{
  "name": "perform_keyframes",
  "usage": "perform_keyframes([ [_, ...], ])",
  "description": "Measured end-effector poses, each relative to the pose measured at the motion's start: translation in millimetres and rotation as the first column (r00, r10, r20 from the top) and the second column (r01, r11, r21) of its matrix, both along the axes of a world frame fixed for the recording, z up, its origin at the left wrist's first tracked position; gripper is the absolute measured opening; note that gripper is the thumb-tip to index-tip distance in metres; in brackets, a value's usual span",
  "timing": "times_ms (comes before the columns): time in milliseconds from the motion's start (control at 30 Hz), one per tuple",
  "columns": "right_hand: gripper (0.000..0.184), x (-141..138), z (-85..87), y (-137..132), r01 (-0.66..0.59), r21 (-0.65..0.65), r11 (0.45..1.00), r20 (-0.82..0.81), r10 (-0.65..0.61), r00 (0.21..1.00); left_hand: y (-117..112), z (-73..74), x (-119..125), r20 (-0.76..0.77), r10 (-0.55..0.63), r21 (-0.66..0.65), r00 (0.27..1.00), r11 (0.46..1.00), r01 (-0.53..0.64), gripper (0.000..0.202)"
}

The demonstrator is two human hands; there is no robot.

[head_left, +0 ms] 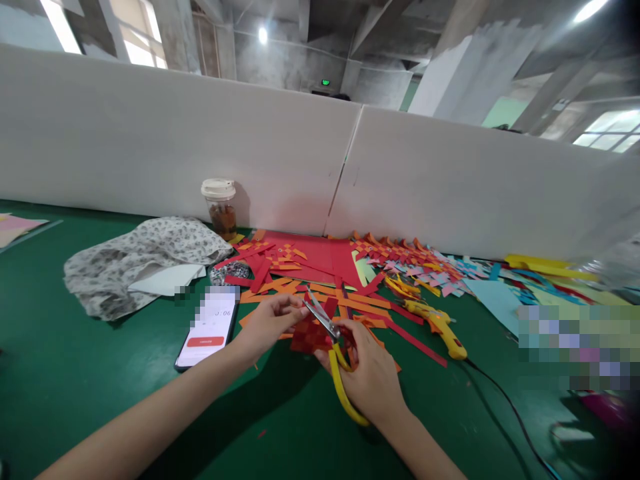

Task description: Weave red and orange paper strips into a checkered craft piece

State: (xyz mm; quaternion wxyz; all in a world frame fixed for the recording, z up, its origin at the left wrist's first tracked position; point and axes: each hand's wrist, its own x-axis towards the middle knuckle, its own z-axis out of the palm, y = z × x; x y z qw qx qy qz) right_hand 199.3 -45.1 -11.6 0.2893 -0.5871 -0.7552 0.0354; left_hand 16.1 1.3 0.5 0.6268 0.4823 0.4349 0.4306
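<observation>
Now I see checked red paper (307, 338), four o'clock from my pinching left hand (273, 321); my right hand (373, 370) grips yellow-handled scissors (329, 326).

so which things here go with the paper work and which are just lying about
Seem part of the job:
scissors, in the right hand
red checked paper, at the left hand
loose red and orange strips nearby
glue gun, set down, probably

Seem just lying about:
phone
lidded cup
patterned cloth
</observation>
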Motion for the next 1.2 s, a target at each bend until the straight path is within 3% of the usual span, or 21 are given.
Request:
perform_keyframes([
  [667, 0.034, 2.7, -2.1, -1.0, 0.002, -0.003, 1.0, 0.031, -0.002, 1.0, -8.4, 8.0, 1.8, -0.015, -0.073, 0.095, 0.997, 0.993, 0.074, 0.015],
  [1200, 0.029, 1.7, -2.2, -1.5, -0.015, 0.081, 0.997, 0.0, 0.015, 1.0, -10.5, 9.5, 0.4, 0.015, -0.092, 0.038, 0.996, 0.995, 0.091, 0.017],
])
